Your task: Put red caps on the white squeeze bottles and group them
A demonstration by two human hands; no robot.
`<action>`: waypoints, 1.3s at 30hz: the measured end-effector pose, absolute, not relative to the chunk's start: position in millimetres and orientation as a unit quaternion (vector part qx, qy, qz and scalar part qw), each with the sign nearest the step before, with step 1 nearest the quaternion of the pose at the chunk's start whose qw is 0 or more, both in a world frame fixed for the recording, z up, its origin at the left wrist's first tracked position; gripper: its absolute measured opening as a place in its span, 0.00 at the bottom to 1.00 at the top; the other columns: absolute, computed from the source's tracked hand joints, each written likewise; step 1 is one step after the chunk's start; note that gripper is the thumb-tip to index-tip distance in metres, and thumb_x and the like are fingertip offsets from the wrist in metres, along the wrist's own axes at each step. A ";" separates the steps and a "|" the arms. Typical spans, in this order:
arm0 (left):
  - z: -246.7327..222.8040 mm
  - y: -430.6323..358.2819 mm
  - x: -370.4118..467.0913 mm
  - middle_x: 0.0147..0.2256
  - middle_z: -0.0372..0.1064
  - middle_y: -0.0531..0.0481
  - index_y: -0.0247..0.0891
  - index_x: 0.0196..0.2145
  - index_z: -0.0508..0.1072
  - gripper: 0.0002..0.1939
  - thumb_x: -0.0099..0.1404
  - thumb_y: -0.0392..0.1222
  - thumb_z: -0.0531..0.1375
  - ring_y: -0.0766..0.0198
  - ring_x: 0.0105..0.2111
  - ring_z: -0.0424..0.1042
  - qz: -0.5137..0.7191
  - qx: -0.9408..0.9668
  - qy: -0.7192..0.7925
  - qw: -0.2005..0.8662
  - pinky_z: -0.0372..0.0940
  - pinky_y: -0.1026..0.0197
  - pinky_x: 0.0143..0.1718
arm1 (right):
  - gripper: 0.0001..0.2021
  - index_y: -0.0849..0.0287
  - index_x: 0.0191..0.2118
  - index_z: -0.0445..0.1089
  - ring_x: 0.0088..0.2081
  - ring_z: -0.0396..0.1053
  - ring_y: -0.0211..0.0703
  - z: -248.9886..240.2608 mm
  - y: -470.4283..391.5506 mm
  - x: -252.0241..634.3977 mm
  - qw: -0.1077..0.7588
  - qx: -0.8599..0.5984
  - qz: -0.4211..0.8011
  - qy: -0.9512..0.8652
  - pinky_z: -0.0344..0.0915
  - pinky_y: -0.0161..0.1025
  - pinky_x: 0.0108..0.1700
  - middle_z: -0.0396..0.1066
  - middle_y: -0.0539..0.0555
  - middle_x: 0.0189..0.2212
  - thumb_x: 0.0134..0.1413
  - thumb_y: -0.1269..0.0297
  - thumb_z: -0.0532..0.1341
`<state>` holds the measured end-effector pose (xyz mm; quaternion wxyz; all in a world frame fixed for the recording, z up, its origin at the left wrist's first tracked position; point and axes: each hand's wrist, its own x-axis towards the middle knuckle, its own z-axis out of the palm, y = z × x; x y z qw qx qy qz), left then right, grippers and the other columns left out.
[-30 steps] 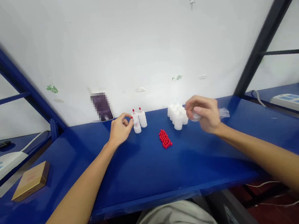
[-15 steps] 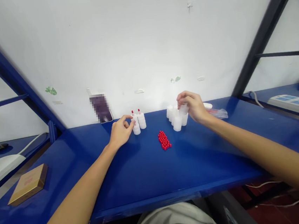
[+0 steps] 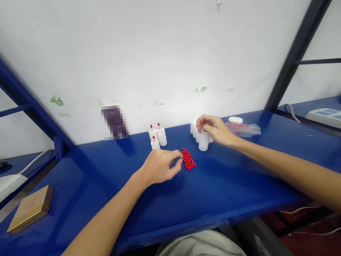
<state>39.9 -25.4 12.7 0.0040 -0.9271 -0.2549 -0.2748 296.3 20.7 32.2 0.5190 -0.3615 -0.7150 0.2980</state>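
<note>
My left hand [image 3: 161, 166] is low over the table at the left edge of a cluster of small red caps [image 3: 188, 160]. Its thumb and index finger are apart, with nothing visible between them. Behind that hand stand three white bottles with red tips [image 3: 161, 137]. At the right, my right hand [image 3: 214, 129] has its fingers curled round the top of a white bottle [image 3: 203, 143]. This bottle stands at the front of a group of similar white bottles [image 3: 193, 127], partly hidden by the hand.
A clear plastic bag [image 3: 246, 129] with red bits and a white oval object [image 3: 235, 119] lie behind my right wrist. A gold box [image 3: 30, 210] is at the left. A pixelated dark phone-like object [image 3: 115, 122] leans on the wall. Power strips [image 3: 338, 118] flank the blue table [image 3: 178, 203].
My left hand has moved from the red-tipped bottles right and nearer to the red caps, leaving the front bottle standing. My right hand has come down and slightly left onto the front white bottle.
</note>
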 end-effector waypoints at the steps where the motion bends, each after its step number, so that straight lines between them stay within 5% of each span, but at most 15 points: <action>1: 12.9 -29.7 44.0 0.19 0.63 0.58 0.38 0.37 0.75 0.07 0.64 0.37 0.56 0.70 0.19 0.64 -0.250 -0.937 -0.245 -0.003 0.55 0.67 0.25 | 0.08 0.60 0.30 0.68 0.28 0.66 0.39 32.5 18.0 296.6 0.518 -0.358 0.312 -0.712 0.63 0.38 0.32 0.67 0.49 0.24 0.42 0.73 0.53; 19: 7.4 -29.6 48.8 0.27 0.73 0.55 0.42 0.44 0.77 0.10 0.69 0.38 0.57 0.69 0.25 0.68 -0.149 -0.954 -0.254 -0.065 0.57 0.67 0.30 | 0.08 0.60 0.29 0.69 0.19 0.66 0.42 4.0 -26.1 286.1 0.455 -0.318 0.564 -0.611 0.60 0.37 0.24 0.71 0.53 0.17 0.47 0.62 0.57; 25: 5.4 -29.9 49.4 0.32 0.76 0.55 0.40 0.43 0.77 0.10 0.70 0.37 0.56 0.70 0.26 0.69 -0.159 -0.954 -0.238 -0.085 0.57 0.68 0.30 | 0.12 0.62 0.22 0.71 0.30 0.67 0.41 -2.9 -24.0 284.1 0.452 -0.286 0.522 -0.665 0.61 0.38 0.35 0.70 0.54 0.25 0.51 0.62 0.59; 34: 5.9 -29.8 50.1 0.26 0.71 0.56 0.40 0.41 0.76 0.08 0.69 0.38 0.57 0.70 0.23 0.66 -0.148 -0.954 -0.250 -0.067 0.54 0.67 0.27 | 0.09 0.59 0.30 0.65 0.21 0.65 0.40 -5.8 -29.7 283.1 0.385 -0.287 0.554 -0.680 0.60 0.37 0.27 0.69 0.50 0.17 0.55 0.59 0.57; 39: 6.6 -31.2 50.2 0.21 0.65 0.57 0.40 0.40 0.75 0.06 0.68 0.38 0.58 0.70 0.21 0.62 -0.155 -0.952 -0.251 -0.079 0.54 0.67 0.27 | 0.09 0.59 0.29 0.64 0.21 0.59 0.36 3.6 -38.3 281.0 0.371 -0.360 0.380 -0.767 0.55 0.34 0.26 0.64 0.47 0.19 0.56 0.60 0.56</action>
